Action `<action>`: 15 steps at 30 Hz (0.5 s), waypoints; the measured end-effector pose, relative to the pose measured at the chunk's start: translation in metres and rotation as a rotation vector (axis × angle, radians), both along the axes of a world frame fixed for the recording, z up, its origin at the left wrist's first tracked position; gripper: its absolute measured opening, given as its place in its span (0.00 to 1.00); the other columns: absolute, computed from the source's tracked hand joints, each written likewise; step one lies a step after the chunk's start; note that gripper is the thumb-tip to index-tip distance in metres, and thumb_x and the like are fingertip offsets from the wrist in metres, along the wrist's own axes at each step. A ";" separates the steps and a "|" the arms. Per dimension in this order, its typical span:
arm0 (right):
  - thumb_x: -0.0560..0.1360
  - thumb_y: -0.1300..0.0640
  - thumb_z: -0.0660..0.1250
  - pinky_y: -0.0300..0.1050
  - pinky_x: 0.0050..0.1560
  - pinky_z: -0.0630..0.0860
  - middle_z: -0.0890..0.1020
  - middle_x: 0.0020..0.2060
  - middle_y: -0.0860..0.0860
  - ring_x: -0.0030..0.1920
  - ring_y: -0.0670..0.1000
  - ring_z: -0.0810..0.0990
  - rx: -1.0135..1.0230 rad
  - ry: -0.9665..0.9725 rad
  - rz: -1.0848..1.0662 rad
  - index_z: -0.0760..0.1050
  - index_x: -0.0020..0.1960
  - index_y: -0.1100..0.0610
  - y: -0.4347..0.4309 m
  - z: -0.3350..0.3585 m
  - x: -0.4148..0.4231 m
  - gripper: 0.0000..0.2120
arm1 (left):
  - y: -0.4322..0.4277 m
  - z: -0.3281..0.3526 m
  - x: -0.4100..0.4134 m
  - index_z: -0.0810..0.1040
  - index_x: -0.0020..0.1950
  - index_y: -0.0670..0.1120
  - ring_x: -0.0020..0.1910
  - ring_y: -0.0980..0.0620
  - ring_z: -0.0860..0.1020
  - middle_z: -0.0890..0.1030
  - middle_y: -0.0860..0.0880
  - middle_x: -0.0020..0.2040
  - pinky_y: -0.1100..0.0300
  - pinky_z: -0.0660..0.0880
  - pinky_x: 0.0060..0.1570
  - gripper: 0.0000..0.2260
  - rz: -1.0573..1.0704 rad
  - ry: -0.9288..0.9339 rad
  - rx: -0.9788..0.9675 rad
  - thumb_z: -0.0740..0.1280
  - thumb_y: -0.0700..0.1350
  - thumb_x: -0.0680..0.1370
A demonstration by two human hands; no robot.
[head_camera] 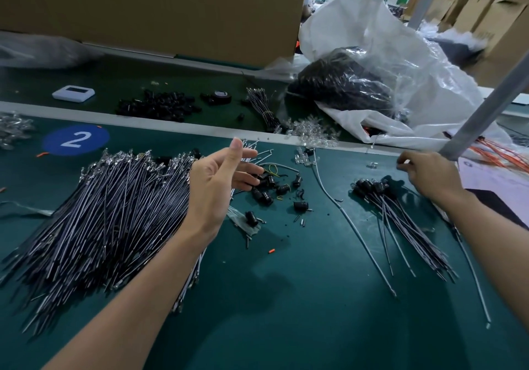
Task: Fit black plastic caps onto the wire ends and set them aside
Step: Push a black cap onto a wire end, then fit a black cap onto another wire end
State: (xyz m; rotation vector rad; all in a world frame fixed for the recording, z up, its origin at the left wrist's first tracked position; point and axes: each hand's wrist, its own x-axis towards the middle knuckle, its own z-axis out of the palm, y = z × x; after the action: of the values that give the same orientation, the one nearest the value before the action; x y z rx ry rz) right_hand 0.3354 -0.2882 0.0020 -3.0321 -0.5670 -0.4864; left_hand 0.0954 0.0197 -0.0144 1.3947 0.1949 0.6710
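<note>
- Two bare hands over the green bench [286, 312]. The left hand [217, 186] is mid-frame, fingers [247, 176] straight and apart, holding nothing.
- Right hand [429, 175] at the right of the frame, fingers curled inward and seen from behind; cannot tell if they pinch anything.
- Uncapped wires [114, 212]: big heap in the left half of the frame, partly behind the left hand.
- Loose black caps [267, 192]: scattered at centre, just beside the left fingertips.
- Capped wires [400, 215]: small bundle centre-right, below the right hand.
- Handling guess: wires are light, thin, springy and tangle easily; pinch one near its metal end. Caps are tiny, hard and likely to roll; pinch by the sides.
</note>
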 end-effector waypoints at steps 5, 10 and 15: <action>0.81 0.53 0.62 0.52 0.45 0.73 0.81 0.55 0.63 0.53 0.63 0.79 -0.037 0.046 -0.075 0.78 0.62 0.57 0.021 -0.004 -0.006 0.14 | 0.000 0.000 0.001 0.83 0.49 0.43 0.35 0.47 0.83 0.85 0.45 0.39 0.59 0.79 0.37 0.22 0.019 0.000 -0.007 0.59 0.59 0.77; 0.79 0.55 0.64 0.53 0.49 0.75 0.82 0.49 0.61 0.54 0.62 0.76 0.083 -0.047 0.129 0.82 0.52 0.60 0.076 0.007 -0.033 0.11 | -0.002 0.000 0.000 0.83 0.47 0.44 0.33 0.48 0.83 0.85 0.46 0.37 0.62 0.78 0.35 0.22 0.070 -0.005 0.008 0.59 0.60 0.77; 0.77 0.45 0.66 0.50 0.43 0.75 0.77 0.35 0.55 0.52 0.54 0.74 -0.079 0.103 0.121 0.75 0.34 0.58 0.138 0.000 -0.060 0.19 | 0.002 0.000 0.000 0.83 0.46 0.43 0.32 0.49 0.82 0.85 0.46 0.36 0.61 0.77 0.35 0.20 0.192 -0.009 -0.025 0.59 0.56 0.81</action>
State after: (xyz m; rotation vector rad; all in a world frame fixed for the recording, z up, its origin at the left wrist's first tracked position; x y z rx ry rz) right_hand 0.2755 -0.1505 0.0020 -3.0500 -0.7759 -0.3088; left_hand 0.0958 0.0218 -0.0142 1.3592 0.3324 0.8303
